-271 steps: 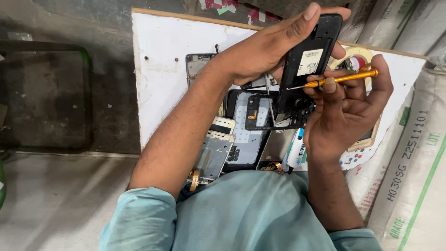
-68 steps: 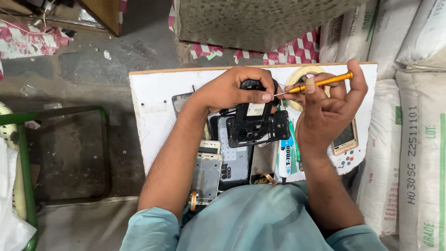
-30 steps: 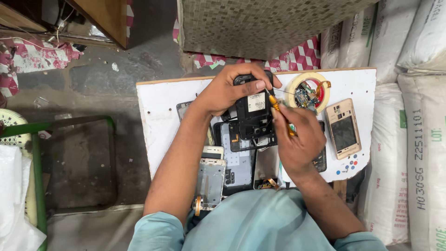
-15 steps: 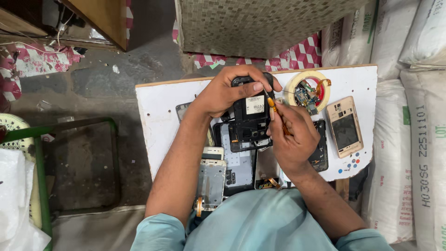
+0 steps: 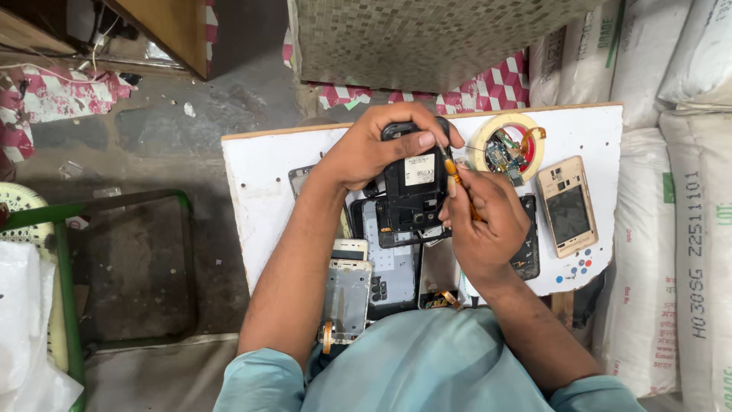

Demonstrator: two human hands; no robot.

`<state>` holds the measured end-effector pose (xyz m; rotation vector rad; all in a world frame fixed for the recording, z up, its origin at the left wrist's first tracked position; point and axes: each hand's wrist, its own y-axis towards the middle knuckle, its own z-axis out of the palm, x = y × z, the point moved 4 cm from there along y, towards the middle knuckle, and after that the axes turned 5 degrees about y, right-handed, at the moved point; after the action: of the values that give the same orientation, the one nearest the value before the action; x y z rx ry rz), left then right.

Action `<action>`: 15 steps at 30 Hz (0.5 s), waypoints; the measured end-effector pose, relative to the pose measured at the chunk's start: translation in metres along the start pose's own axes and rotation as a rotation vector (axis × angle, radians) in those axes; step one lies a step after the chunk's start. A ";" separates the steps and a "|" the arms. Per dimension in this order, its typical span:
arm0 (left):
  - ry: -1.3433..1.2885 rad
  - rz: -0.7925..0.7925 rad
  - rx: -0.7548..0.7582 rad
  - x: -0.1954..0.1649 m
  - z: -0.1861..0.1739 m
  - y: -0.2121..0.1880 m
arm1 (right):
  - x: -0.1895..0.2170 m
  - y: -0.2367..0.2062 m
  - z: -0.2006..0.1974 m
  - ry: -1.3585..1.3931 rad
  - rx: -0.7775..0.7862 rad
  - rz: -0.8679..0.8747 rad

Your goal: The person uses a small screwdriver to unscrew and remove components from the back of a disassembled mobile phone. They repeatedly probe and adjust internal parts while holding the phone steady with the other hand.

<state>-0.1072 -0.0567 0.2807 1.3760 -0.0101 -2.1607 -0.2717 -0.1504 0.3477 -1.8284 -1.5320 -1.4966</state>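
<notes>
Fingers of the left hand (image 5: pixel 366 149) curl over the top end of a black phone body (image 5: pixel 414 191), the thumb pressed on its upper face, so the grip is closed around it. The right hand (image 5: pixel 484 221) is closed around an orange-handled screwdriver (image 5: pixel 455 177), whose tip meets the right edge of the phone body. That body, back side up with a white label, sits above the middle of a white board (image 5: pixel 263 198), over other opened phone parts.

Just below it lies a dark phone frame (image 5: pixel 389 267), and beside that a silver phone shell (image 5: pixel 347 294) near the person's teal shirt (image 5: pixel 427 366). To the right, a roll of tape (image 5: pixel 507 145) holds small circuit pieces, with a gold phone (image 5: pixel 568 206) next to it. White sacks (image 5: pixel 679 198) stand along the board's right side.
</notes>
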 end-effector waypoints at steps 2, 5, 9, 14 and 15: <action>0.038 0.050 -0.002 -0.006 0.001 0.001 | -0.002 -0.002 -0.005 -0.022 -0.015 -0.016; -0.088 -0.095 -0.049 -0.005 0.002 -0.002 | -0.009 -0.011 -0.019 0.033 -0.013 0.045; -0.164 -0.101 -0.072 -0.002 0.001 -0.004 | -0.025 -0.023 -0.037 0.422 0.103 0.136; -0.150 -0.021 -0.051 0.005 -0.002 -0.008 | -0.040 -0.035 -0.050 0.817 0.231 0.346; -0.112 -0.003 -0.045 0.006 -0.003 -0.008 | -0.039 -0.035 -0.051 0.837 0.258 0.360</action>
<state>-0.1104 -0.0519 0.2717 1.2299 -0.0016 -2.2242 -0.3227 -0.1973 0.3221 -1.0298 -0.8744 -1.5034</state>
